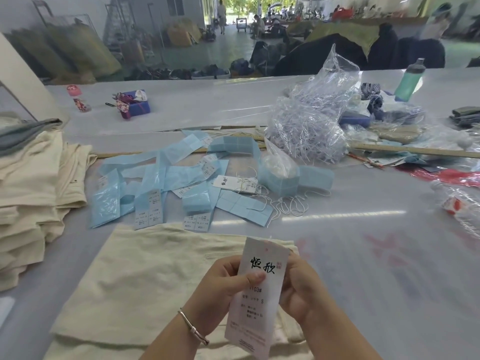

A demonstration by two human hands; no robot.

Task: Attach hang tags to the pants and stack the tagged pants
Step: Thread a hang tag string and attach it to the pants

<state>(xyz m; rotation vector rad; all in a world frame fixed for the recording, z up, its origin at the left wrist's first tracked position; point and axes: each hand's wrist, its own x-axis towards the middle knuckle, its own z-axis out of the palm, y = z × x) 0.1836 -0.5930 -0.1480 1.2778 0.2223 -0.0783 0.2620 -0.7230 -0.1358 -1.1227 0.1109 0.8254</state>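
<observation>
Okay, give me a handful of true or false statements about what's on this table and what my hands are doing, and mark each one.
1. Both hands hold the white hang tag. True: the left hand has its thumb on the front, the right hand grips the other edge.
2. The cream pants under the hands hang from a rack. False: they lie flat on the table.
3. A stack of cream pants sits at the left. True.
4. The green bottle lies on its side. False: it stands upright.
5. The left wrist wears a bracelet. True.
</observation>
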